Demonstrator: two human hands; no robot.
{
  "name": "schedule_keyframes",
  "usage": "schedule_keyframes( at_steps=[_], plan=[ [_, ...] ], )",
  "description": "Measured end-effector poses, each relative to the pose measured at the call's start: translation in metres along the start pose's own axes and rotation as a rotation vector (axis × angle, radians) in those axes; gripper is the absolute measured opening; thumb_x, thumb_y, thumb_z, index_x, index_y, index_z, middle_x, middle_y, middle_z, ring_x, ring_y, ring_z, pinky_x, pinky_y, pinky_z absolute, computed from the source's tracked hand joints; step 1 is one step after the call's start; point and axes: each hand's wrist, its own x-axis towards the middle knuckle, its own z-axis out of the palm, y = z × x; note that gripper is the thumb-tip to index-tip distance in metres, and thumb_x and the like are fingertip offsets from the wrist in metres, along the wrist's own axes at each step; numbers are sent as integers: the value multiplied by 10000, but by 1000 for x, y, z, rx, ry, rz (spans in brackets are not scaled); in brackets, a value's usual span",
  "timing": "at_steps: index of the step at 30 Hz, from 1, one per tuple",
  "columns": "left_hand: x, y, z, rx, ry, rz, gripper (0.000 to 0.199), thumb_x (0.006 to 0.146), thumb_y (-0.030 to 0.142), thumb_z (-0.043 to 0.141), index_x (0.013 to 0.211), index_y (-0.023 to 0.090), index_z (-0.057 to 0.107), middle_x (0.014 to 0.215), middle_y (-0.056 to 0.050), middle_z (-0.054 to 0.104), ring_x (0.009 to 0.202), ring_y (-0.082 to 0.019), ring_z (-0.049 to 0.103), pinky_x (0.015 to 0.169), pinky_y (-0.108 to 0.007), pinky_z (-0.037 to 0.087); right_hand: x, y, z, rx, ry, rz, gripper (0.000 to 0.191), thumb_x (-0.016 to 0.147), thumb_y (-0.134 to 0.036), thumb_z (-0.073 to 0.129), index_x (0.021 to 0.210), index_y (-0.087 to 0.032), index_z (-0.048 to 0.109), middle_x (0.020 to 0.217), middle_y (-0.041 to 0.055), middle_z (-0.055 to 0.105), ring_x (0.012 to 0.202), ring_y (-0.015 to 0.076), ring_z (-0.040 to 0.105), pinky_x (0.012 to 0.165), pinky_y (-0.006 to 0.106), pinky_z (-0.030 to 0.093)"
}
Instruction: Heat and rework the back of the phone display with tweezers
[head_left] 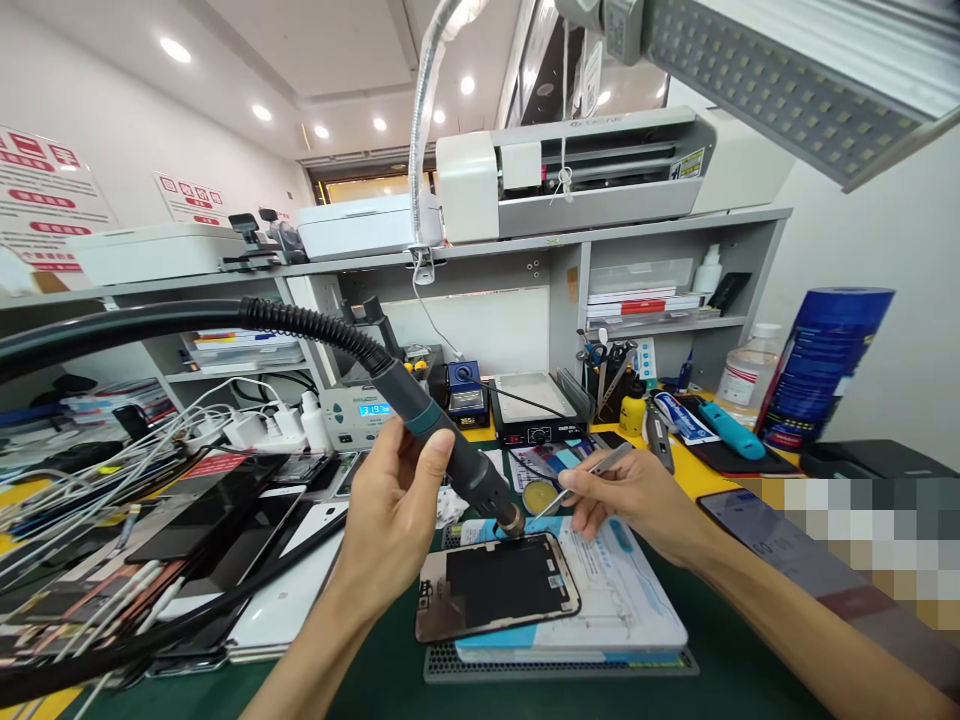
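Note:
My left hand (401,500) is wrapped round the handle of a hot air gun (431,420), whose nozzle points down at the far edge of a phone screen (502,585). That screen lies with its back side up on a white and blue booklet (630,600), which rests on a grey perforated mat (562,672). In my right hand (622,495) is a pair of tweezers (581,480), pinched between thumb and fingers, with the tips close to the nozzle. Whether the tips touch the screen I cannot tell.
Phones and tablets (292,560) are piled at the left, among white cables (217,400). A hot air station (364,415) and a heating plate (532,410) stand behind. The gun's black hose (187,315) arches across the left. A phone (787,550) lies at the right.

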Motion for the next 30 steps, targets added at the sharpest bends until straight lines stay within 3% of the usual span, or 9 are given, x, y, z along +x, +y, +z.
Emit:
schedule_keyframes(
  at_steps=[12, 23, 27, 30],
  plan=[
    [-4, 8, 1, 22, -57, 34, 174, 1063, 404, 550, 1062, 250, 632, 926, 15, 674, 850, -163, 608, 724, -244, 487, -2, -5, 1, 16, -5, -14, 317, 847, -461, 848, 751, -163, 797, 631, 69, 806, 535, 193, 764, 544, 267, 626],
    [-12, 13, -11, 83, 19, 41, 206, 1048, 426, 569, 1078, 236, 643, 922, -1, 679, 814, -163, 616, 679, -246, 495, 0, -2, 0, -2, -6, -24, 345, 847, -479, 844, 741, -154, 794, 629, 77, 804, 540, 204, 769, 540, 272, 629],
    [-14, 13, -9, 84, 35, 44, 199, 1048, 416, 569, 1052, 230, 639, 824, 21, 633, 714, -149, 578, 622, -242, 472, -1, -3, 1, -32, -9, -30, 346, 843, -479, 847, 740, -151, 803, 627, 87, 804, 529, 206, 763, 535, 280, 629],
    [-12, 14, -5, 68, 29, 51, 194, 1055, 407, 557, 1065, 231, 636, 874, 8, 654, 759, -158, 602, 640, -245, 482, -2, -2, 2, -58, -14, -41, 370, 844, -497, 840, 725, -148, 808, 622, 94, 801, 514, 207, 756, 525, 283, 625]
  ],
)
